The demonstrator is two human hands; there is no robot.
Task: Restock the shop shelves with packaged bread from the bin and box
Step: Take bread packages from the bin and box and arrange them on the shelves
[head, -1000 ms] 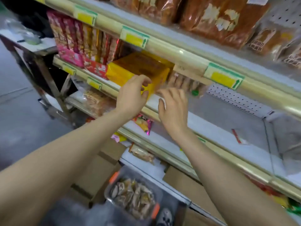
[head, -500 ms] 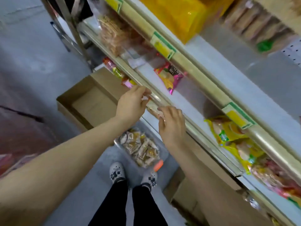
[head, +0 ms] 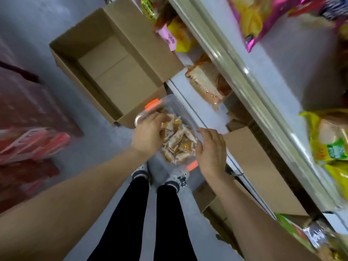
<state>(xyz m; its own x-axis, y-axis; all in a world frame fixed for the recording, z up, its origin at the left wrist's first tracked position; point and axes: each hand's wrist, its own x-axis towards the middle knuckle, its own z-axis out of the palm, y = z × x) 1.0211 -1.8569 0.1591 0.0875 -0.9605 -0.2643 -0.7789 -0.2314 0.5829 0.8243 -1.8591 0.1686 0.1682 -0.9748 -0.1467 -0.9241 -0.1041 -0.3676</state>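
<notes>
A clear plastic bin [head: 139, 118] with orange latches stands on the floor in front of my feet. It holds several small packaged breads [head: 180, 142]. My left hand [head: 148, 135] is over the bin's left side, its fingers curled down among the packets; I cannot tell whether it grips one. My right hand [head: 211, 148] hovers at the bin's right rim with loosely curled fingers and holds nothing. An open cardboard box [head: 116, 72] sits just beyond the bin, and its inside shows only bare cardboard.
Shop shelves [head: 235, 68] run along the right with a bagged loaf [head: 205, 85], pink and yellow packs above, and a yellow-green bag [head: 329, 140]. Flattened cardboard [head: 254, 157] lies under the bottom shelf. Red goods [head: 28, 140] stand at left. My legs [head: 160, 213] are below the bin.
My view has tipped from the shelves down to the floor. Both hands have dropped from the shelf edge to the bin of packets.
</notes>
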